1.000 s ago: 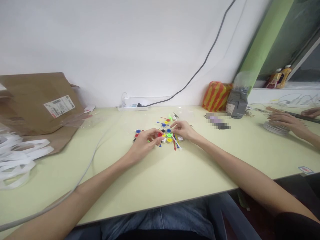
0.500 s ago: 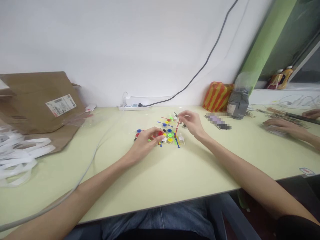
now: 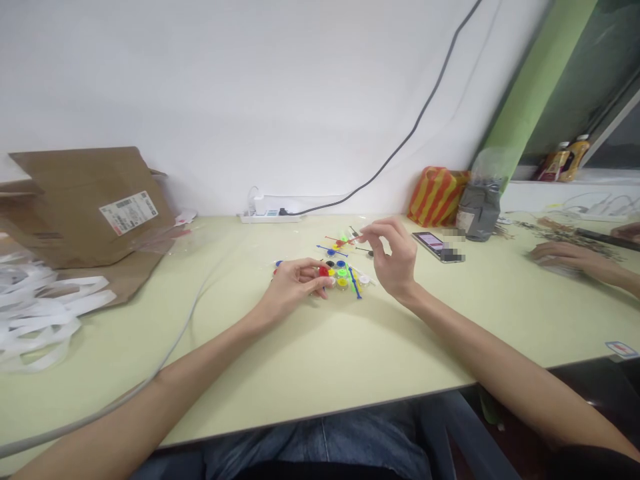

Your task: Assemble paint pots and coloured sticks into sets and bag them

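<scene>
The right hand [image 3: 394, 257] has lifted up, pinching a thin red stick [image 3: 353, 238]. The left hand [image 3: 295, 288] curls by a red disc [image 3: 324, 271], but I can't tell if it holds it.

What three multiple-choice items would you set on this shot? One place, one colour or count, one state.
1. Where does the smartphone lie?
A. On the cardboard sheet
B. On the table beside the grey plastic bag
C. On the window sill

2. What colours stripe the bag against the wall?
A. Blue and white
B. Green and black
C. Orange-red and yellow

3. What is the right hand doing?
A. Raised off the table, pinching a thin plastic stick
B. Lying flat on the table
C. Gripping the power strip

1: B, it rests on the tabletop left of the grey bag.
2: C, both colours show in its stripes.
3: A, the fingertips close on the stick above the table.
</scene>
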Demonstrator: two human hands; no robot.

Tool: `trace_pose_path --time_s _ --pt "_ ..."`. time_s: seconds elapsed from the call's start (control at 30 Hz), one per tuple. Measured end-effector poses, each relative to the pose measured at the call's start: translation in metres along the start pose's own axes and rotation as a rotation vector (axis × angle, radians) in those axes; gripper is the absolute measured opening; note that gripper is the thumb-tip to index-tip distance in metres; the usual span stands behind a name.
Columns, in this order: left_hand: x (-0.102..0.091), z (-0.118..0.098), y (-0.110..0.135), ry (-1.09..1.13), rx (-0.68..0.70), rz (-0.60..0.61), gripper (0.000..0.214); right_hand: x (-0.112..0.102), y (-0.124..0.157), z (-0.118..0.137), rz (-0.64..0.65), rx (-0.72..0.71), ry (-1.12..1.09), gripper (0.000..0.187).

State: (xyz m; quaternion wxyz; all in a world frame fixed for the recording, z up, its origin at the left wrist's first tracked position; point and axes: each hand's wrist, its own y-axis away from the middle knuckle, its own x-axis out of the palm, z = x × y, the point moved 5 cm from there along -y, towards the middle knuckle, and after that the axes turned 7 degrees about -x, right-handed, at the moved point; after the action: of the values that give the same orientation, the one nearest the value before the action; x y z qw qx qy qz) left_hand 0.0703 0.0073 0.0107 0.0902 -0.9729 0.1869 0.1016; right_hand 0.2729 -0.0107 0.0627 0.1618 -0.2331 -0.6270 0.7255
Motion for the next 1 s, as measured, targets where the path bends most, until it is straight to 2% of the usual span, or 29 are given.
trace_pose_path --time_s 0.2,0.37,0.47,0.67,0.83,1.0 --pt "0.001 0.001 -0.001 0.076 -0.011 0.020 0.042 0.007 0.003 0.026 0.038 -0.073 -0.037 0.022" --pt "0.004 -0.001 0.001 0.133 -0.024 0.047 0.040 0.012 0.010 0.036 0.088 -0.222 -0.062 0.026" --pt "0.003 -0.001 0.000 0.204 -0.051 0.035 0.042 0.015 0.015 0.040 0.167 -0.275 -0.108 0.024" --pt "0.001 0.003 -0.003 0.311 -0.077 0.040 0.043 0.023 0.017 0.044 0.428 -0.122 -0.204 0.017" --pt "0.001 0.005 -0.003 0.331 -0.083 0.062 0.046 0.022 0.015 0.045 0.457 -0.089 -0.224 0.019" --pt "0.005 -0.003 0.000 0.333 -0.080 0.107 0.047 0.021 0.014 0.045 0.467 -0.108 -0.198 0.022"
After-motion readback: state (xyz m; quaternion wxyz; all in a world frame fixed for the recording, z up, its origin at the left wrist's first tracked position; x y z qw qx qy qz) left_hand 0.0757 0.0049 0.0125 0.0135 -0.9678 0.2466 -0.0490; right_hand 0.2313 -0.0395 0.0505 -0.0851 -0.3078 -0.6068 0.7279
